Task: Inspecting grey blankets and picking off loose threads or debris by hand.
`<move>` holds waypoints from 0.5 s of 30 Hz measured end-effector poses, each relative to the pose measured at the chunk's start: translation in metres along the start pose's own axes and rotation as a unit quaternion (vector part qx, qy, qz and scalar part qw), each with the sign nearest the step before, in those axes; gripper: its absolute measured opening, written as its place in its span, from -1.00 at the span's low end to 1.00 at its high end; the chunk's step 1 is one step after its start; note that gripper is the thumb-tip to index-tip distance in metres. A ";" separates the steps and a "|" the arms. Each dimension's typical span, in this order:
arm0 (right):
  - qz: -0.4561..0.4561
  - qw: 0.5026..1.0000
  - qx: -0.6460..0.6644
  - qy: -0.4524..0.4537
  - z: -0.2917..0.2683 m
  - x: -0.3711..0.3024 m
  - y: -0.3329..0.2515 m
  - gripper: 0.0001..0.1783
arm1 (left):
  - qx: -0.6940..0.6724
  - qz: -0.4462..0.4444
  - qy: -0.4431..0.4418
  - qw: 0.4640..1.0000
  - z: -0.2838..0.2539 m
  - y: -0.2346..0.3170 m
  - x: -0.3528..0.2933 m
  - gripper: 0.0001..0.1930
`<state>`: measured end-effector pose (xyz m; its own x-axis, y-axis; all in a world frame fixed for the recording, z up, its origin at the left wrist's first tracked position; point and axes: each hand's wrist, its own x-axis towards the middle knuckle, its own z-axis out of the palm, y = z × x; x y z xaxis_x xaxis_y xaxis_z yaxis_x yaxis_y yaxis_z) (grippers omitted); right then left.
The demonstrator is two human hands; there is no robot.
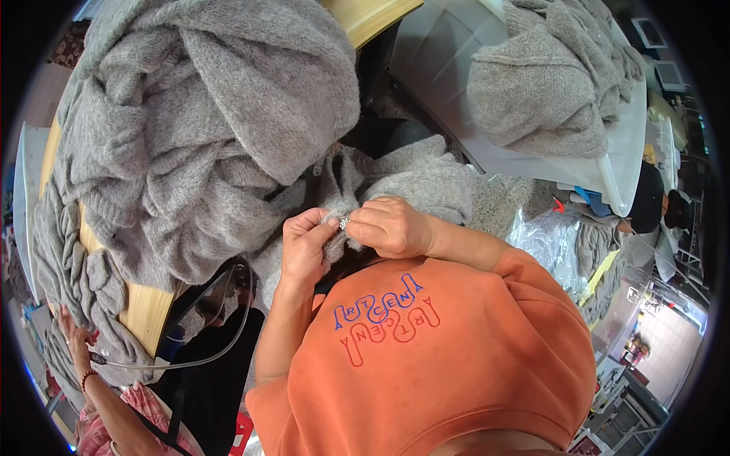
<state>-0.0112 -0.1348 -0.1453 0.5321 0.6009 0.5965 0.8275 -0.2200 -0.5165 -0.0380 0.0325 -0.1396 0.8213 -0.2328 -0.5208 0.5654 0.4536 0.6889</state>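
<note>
Crumpled grey knit garment [395, 178], chest-high

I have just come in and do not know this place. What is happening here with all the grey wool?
A person in an orange top holds a fold of a grey knitted garment close to the chest. The left hand and right hand pinch it together around a small metal piece. A big heap of grey knitwear lies on the wooden table.

- The person wears an orange short-sleeved top [449, 357] of soft sweatshirt-like cloth, filling the near right of the scene
- Outlined lettering in blue and red is stitched across its chest [388, 315]
- A seam runs along the near hem
- Both forearms are bare below the sleeves
- Left hand [304, 247] and right hand [391, 226] wear no gloves
</note>
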 end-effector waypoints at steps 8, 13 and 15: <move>0.046 0.999 0.020 0.015 0.003 0.007 0.000 -0.75 | 0.101 0.092 0.038 0.990 0.005 -0.002 -0.006 -0.92; 0.112 0.986 0.112 0.043 0.010 0.007 0.007 -0.74 | 0.142 0.151 0.086 0.974 0.002 -0.013 -0.007 -0.88; 0.159 0.966 0.203 -0.024 0.009 0.004 0.012 -0.75 | 0.170 0.174 0.103 0.965 0.002 -0.013 -0.008 -0.88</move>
<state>-0.0011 -0.1285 -0.1544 0.7304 0.5898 0.3445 0.4804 -0.0850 -0.8729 -0.0524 0.0268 -0.1435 0.9531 0.0737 -0.2936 0.2797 0.1565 0.9473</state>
